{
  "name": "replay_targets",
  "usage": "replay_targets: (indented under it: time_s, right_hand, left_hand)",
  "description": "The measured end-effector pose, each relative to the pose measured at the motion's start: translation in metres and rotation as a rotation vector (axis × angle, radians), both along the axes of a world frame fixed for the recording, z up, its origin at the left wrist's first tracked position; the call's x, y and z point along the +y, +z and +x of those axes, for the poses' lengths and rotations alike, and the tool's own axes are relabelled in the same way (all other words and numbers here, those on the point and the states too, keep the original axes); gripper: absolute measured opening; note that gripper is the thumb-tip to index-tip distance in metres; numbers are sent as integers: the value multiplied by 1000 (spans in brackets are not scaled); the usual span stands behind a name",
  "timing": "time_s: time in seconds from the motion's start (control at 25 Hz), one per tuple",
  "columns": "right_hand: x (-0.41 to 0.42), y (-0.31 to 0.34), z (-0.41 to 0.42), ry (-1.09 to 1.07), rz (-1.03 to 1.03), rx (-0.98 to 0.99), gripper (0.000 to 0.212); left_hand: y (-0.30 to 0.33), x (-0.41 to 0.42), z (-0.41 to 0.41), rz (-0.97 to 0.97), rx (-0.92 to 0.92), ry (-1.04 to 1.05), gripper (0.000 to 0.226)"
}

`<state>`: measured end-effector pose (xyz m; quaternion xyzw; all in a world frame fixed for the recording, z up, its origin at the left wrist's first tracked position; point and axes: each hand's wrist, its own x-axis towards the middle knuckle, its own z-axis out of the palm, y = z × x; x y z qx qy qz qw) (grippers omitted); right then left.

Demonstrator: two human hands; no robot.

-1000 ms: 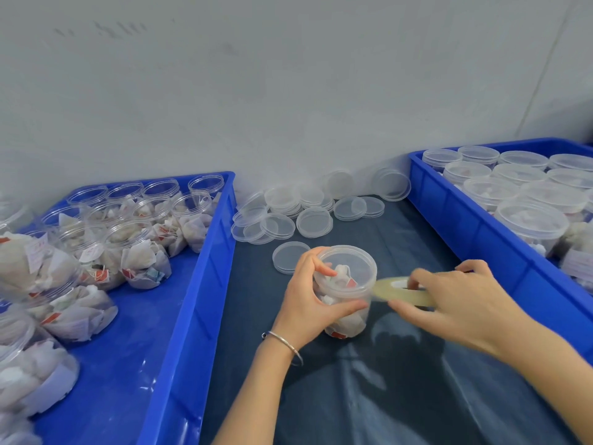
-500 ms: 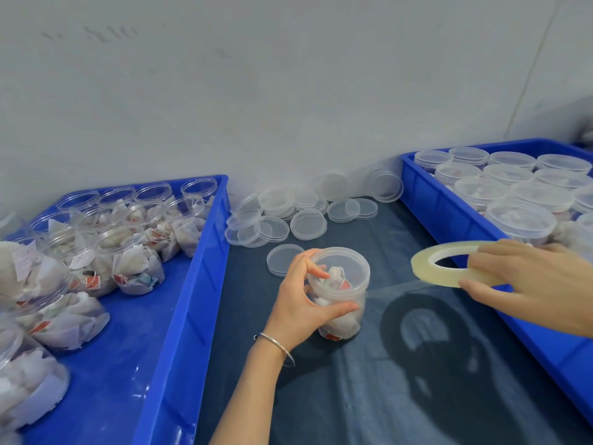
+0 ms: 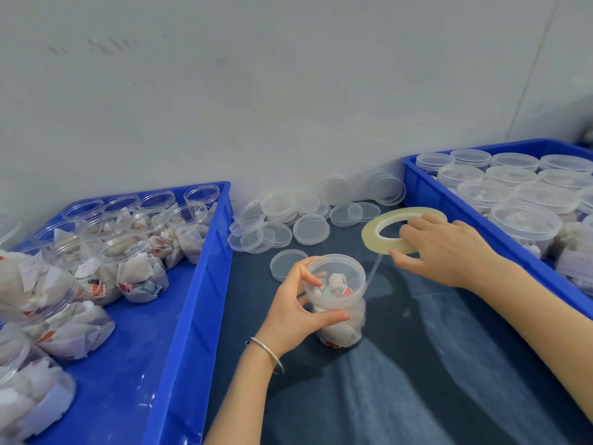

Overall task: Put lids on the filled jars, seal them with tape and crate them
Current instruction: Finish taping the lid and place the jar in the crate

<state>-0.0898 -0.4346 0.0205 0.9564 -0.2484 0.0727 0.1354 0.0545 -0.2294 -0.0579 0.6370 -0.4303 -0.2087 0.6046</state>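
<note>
Both hands work one jar (image 3: pixel 335 300) on the dark mat (image 3: pixel 417 380): the left hand (image 3: pixel 296 311) wraps its side, thumb low, fingers at the lid; the right hand (image 3: pixel 444 248), raised beyond, pinches the tape (image 3: pixel 401 231), a strip running down to the jar's rim. Sealing looks just begun. Open filled jars (image 3: pixel 128 248) wait in the left crate (image 3: pixel 189 300), loose lids (image 3: pixel 288 220) lie behind, and lidded jars (image 3: pixel 519 200) fill the right crate (image 3: pixel 449 200).

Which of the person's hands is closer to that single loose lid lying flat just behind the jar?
Left. The left hand grips the jar right in front of the single lid; the right hand holds the tape roll farther off, toward the right crate.
</note>
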Motion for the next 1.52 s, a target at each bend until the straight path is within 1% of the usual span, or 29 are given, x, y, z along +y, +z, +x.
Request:
replay_targets:
  time_s: [0.12,0.24,0.4,0.52,0.68,0.76,0.84,0.92,0.96,1.08,1.12,1.2,1.24,1.28,1.36,1.44,1.52]
  right_hand:
    - [3,-2,16,45,-20,-16,46]
    - [7,-6,29,56,50,16,40]
    - [13,-11,43,132,124,29,45]
    - [18,-10,50,192,239,30,48]
    - [24,-11,52,217,212,91,46]
    - [22,-13,49,201,216,113,46]
    - [21,-14,46,206,236,107,47]
    - [21,-16,43,241,245,98,45]
    - [22,-16,41,264,243,104,43]
    - [22,-13,35,352,171,126,43]
    - [22,-12,32,389,151,124,44]
    - [19,-11,23,417,176,126,49]
    - [18,-11,17,404,200,146,50]
    - [18,-12,12,395,220,162,49]
    - [16,-15,3,406,246,137,45]
    - [8,-14,-3,457,156,103,45]
    - [3,-8,-7,484,69,108,52]
  left_hand:
    - [2,2,2,8,8,-18,52]
    - [3,3,5,17,28,-45,51]
    - [9,6,12,77,43,-90,52]
    - [18,8,20,154,30,-125,60]
    - [34,11,25,255,7,-181,73]
    - [41,13,22,278,-65,-180,78]
    - [46,16,16,307,-171,-89,79]
    - [52,17,6,381,-254,8,79]
    - [55,16,1,453,-319,35,79]
    - [64,13,-20,725,-607,70,79]
    - [65,9,-29,792,-630,74,83]
    - [62,-2,-49,863,-583,121,100]
    - [58,-8,-59,850,-573,189,103]
    - [54,-12,-64,809,-590,272,99]
    - [47,-15,-62,685,-642,365,81]
    - [45,-11,-48,544,-632,292,64]
    - [47,-4,-30,489,-546,160,58]
